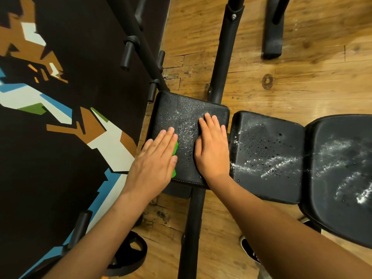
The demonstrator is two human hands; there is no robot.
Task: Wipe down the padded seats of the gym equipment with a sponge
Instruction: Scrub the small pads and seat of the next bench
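Note:
A black padded bench runs across the middle in three sections. On the left pad [181, 109] my left hand [155, 160] lies flat on a green sponge [175, 147], which shows only as a thin green edge by my fingers. My right hand [212, 146] rests flat, fingers together, on the right part of the same pad, holding nothing. Between my hands the pad carries white foam and droplets. The middle pad [267, 158] and the right pad [342, 168] both bear white foamy streaks.
A black metal frame bar [219, 63] passes under the left pad and continues down [191, 228]. A rack with black pegs [128, 51] stands left on a patterned dark mat [60, 137]. A weight plate [130, 254] lies on the wooden floor [281, 77].

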